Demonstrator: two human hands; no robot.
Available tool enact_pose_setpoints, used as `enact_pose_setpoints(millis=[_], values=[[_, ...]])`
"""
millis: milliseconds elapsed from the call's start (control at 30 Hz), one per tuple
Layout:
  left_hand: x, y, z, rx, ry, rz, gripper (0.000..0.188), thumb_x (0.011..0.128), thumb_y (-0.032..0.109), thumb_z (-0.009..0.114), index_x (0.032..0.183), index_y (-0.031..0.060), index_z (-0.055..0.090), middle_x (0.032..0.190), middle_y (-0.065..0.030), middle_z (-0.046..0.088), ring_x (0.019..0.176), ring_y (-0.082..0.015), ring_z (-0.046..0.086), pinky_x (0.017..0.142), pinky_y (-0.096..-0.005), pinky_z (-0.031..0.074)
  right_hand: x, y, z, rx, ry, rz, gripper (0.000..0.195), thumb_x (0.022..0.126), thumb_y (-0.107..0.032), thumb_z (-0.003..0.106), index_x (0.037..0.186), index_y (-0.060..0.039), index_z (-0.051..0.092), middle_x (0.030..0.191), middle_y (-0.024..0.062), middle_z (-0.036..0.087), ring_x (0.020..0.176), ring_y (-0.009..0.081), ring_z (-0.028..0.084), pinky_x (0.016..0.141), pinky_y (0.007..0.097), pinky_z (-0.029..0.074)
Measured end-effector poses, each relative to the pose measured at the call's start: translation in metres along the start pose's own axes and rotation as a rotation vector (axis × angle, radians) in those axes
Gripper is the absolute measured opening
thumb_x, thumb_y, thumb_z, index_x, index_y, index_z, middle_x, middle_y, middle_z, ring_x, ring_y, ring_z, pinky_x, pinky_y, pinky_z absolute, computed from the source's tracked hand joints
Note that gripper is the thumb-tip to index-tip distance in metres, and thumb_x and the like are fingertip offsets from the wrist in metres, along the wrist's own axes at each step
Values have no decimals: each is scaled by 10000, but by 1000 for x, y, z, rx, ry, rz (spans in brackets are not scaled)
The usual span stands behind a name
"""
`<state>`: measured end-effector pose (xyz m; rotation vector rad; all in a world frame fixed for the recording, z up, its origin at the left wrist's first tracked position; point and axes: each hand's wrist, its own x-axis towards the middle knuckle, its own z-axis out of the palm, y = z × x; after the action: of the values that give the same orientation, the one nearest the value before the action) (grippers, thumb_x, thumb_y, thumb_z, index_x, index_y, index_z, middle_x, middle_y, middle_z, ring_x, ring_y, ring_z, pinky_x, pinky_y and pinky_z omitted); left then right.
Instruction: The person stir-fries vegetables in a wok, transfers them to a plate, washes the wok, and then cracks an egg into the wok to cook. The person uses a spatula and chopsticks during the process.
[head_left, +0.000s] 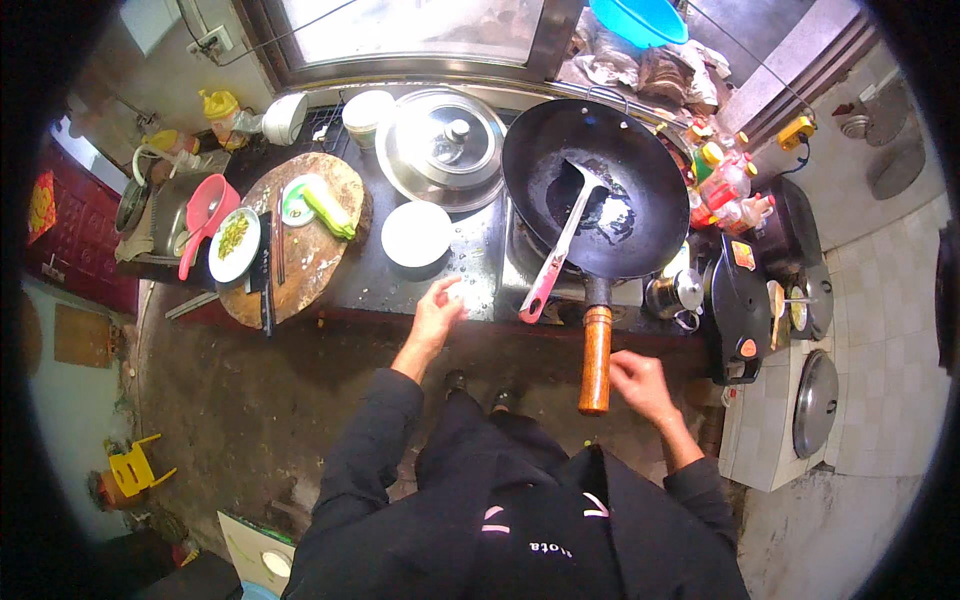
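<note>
My left hand (440, 306) is over the counter's front edge, fingers loosely bent and apart, holding nothing visible. Just beyond it is a round white dish (416, 234). My right hand (643, 384) is close beside the wooden handle (596, 360) of a black wok (540, 150); its fingertips reach the handle's right edge, and whether they touch or grip it I cannot tell. The wok rests on the stove with a little shiny liquid in its bottom. A metal spatula (577, 214) with a red-ended handle lies across it, head inside and grip over the near rim.
A round wooden chopping board (322, 255) carries a cleaver (266, 289), chopsticks (281, 247), a peeled green vegetable (328, 211) and a plate of chopped food (235, 234). A lidded steel pot (409, 161) stands left of the wok. Bottles (731, 180) and a black appliance (739, 307) are at right.
</note>
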<state>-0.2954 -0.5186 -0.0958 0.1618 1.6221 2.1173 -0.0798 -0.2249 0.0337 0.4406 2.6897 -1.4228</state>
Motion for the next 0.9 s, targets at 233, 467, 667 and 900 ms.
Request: enact_pose_setpoints(millis=[233,467,667,900], values=[[-12,131,28,-875,-527,-298,438,977,207,534,1348,17,399,1166,-229,563,865,-192,630,777,-275,557,71,-142,-30,-346,77,-637,270,775,-68,665,1044,-75,641,926,103,661,751,287,649,646,353,518],[7,183,55,-638,-540,-256,418,920,185,616,1280,36,462,1146,-203,597,884,-176,612,785,-263,531,107,-151,-12,-968,-305,-602,300,746,-264,713,1005,-152,609,1102,38,549,1003,234,566,748,388,444],[2,163,23,-110,-220,-59,470,894,188,660,1296,52,460,1109,-131,613,894,-154,611,755,-269,506,74,-123,-108,-880,-223,-658,389,678,-73,721,1032,-97,561,1269,60,519,1070,281,549,895,408,456],[13,0,-16,367,202,76,385,820,35,680,1181,39,546,1046,-64,628,926,-138,608,808,-284,504,48,-58,-132,-1037,-193,-542,283,745,7,606,1023,-32,571,1256,93,539,1093,293,559,927,376,470]])
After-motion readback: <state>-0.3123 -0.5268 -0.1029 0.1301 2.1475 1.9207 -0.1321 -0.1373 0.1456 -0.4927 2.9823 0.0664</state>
